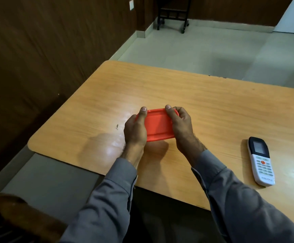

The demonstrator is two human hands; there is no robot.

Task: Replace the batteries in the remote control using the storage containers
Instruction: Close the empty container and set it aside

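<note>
1. My left hand (pixel 135 130) and right hand (pixel 181 125) clasp the red box (pixel 157 125), fingers wrapped round its ends, above the surface (pixel 204 106).
2. The remote (pixel 261 161) lies well apart, right.
3. I'd pry the lid at one corner, keeping the box level so nothing spills.

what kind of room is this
Probably an office or meeting room: a bare light wooden table, dark wood-panelled walls, a pale tiled floor and a white air-conditioner remote control lying on the table.
</note>
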